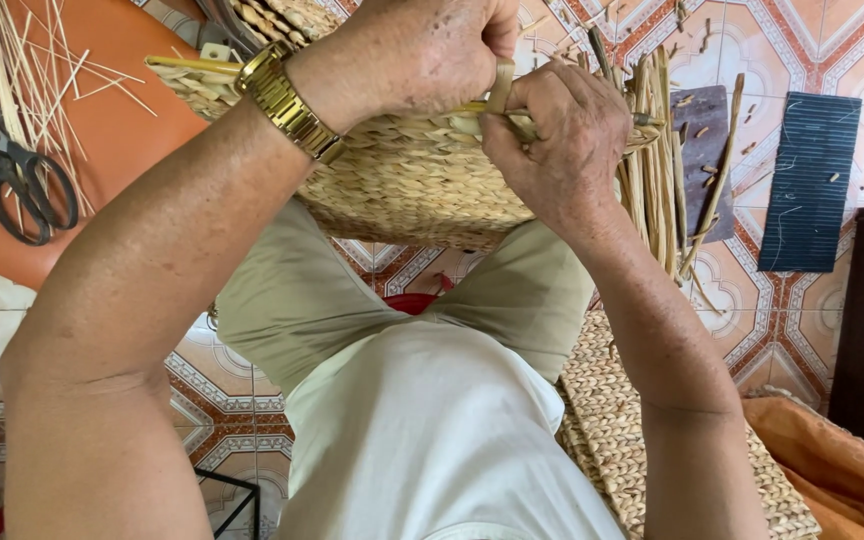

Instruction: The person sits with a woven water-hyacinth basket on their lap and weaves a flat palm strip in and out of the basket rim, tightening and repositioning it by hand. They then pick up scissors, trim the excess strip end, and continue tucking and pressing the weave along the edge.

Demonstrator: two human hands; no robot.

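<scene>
view: one head-worn camera, no second view to share ground with.
position: above the person's own chest and lap, looking steeply down.
facing: forward and down over the knees toward the tiled floor (812, 40).
nearness: close; both forearms fill the frame, the left hand (417, 55) and right hand (562, 140) meet near the top edge on a woven basket (412, 185).
edges: scissors (17, 165) far left, dark ribbed mat (810, 180) far right.

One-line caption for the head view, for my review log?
Both hands, left hand and right hand, work a strand at the rim of a woven basket resting on the knees.
</scene>
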